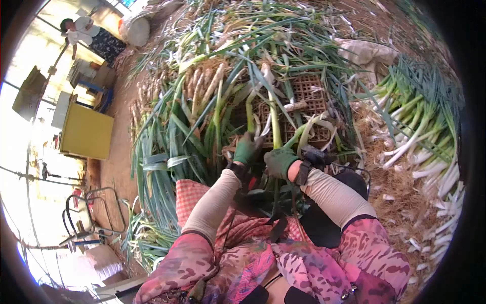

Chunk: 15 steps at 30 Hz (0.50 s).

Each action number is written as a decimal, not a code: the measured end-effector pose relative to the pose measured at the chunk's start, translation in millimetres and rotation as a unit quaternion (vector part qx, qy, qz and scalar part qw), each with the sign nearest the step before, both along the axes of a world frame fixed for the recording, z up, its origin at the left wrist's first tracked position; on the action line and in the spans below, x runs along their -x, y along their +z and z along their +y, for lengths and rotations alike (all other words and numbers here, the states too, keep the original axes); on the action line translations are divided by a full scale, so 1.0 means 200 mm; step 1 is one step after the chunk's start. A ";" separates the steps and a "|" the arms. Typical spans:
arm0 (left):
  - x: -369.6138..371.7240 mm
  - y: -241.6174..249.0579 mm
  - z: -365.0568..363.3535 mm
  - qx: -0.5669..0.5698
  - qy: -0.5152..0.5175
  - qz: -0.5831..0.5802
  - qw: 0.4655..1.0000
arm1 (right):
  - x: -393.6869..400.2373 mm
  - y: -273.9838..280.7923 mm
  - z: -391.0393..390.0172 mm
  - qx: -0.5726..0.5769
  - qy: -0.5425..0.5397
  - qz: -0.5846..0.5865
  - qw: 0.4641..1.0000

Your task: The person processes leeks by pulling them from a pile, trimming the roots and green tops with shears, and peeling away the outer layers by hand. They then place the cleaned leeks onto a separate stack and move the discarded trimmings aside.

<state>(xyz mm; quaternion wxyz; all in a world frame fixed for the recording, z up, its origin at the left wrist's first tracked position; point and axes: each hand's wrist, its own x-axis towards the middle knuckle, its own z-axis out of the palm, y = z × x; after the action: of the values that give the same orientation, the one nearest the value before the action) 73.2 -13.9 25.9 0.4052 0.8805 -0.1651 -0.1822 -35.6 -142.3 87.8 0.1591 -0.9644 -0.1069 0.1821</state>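
Note:
My right hand (280, 161), in a green glove, is closed around a long green onion (275, 119), whose pale end points away from me. Beside it, my left hand (245, 150), also gloved in green, has its fingers curled in near thin whitish strips of leaf (265, 126). Whatever those left fingers hold cannot be made out. A brown plastic crate (309, 91) lies just beyond both hands, with loose stalks and peeled leaves across it. Unpeeled green onions with rooty ends (200, 88) are heaped to the left and ahead.
Peeled green onions (415, 111) lie in a row on the right, above root and leaf scraps (390, 218). A pale sack (367, 55) is at the upper right. To the left are a yellow cabinet (87, 130), a metal-framed chair (96, 213) and another person (93, 35).

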 end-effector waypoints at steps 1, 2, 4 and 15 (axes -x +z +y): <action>0.01 -0.17 0.01 -0.037 -0.031 0.021 0.999 | 0.02 -0.01 -0.01 -0.003 -0.023 -0.015 1.000; 0.11 -0.15 -0.03 0.014 -0.046 0.043 0.998 | 0.03 -0.02 0.00 -0.006 -0.046 -0.029 0.999; 0.07 -0.63 -0.07 0.129 -0.039 0.239 0.962 | 0.02 0.03 -0.02 -0.007 -0.045 -0.013 0.999; 0.14 -0.16 -0.03 0.220 -0.006 0.181 0.959 | -0.12 0.27 -0.25 0.013 -0.169 -0.124 0.978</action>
<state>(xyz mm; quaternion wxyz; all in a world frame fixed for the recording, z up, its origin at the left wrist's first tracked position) 44.9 -19.5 -7.0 0.6112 0.7209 -0.1301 -0.2997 -11.0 -191.6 141.6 0.1603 -0.9857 0.0407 0.0327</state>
